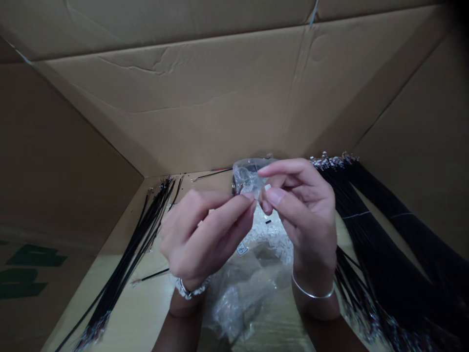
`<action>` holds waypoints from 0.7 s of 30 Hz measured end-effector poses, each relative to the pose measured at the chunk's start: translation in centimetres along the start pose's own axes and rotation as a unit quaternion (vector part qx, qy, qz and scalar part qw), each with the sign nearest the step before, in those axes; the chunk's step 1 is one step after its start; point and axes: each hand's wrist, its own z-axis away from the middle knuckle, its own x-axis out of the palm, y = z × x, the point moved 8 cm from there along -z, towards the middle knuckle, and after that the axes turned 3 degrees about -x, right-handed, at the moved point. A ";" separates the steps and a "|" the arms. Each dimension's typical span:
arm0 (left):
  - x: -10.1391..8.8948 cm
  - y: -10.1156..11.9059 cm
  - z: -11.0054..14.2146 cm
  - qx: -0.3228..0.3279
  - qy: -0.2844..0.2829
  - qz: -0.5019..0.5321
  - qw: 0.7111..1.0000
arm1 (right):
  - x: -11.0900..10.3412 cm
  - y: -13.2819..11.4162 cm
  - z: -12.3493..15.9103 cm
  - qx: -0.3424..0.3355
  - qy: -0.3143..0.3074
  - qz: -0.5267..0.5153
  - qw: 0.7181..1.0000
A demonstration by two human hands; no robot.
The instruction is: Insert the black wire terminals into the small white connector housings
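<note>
My left hand [207,227] is closed in a pinch, thumb and forefinger pressed together just left of my right hand. What the fingertips hold is too small or hidden to name. Small pale bits show at the back of its fingers. My right hand [302,205] pinches a small white plastic connector [267,187] between thumb and fingers, with the forefinger stretched out above. Below both hands lies a clear plastic bag [252,288] with a heap of small white connectors [262,230]. A small black piece [268,222] rests on that heap.
Bundled black cables [132,254] with bare wire ends lie on the left of the table [135,318]. Thicker black cable bundles [381,230] fill the right side. A single short cable [154,275] lies near my left wrist. Cardboard walls [205,98] enclose the back and both sides.
</note>
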 end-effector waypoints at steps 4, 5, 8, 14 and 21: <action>-0.4 0.3 0.0 0.016 -0.007 -0.006 1.000 | 0.2 -0.5 0.0 -0.009 -0.021 -0.027 0.999; -0.6 0.4 -0.1 0.016 -0.002 -0.005 1.000 | 0.3 -0.6 -0.1 -0.010 -0.035 -0.032 0.999; -0.8 0.7 -0.1 0.014 -0.007 -0.010 1.000 | 0.7 -0.9 -0.1 -0.026 -0.084 -0.036 0.995; -0.9 1.2 -0.3 -0.014 -0.041 -0.005 0.999 | 1.4 -1.2 -0.4 -0.079 -0.126 -0.036 0.988; -0.9 0.9 -0.3 -0.012 -0.030 -0.001 0.999 | 1.5 -0.8 -0.6 -0.080 -0.147 -0.050 0.985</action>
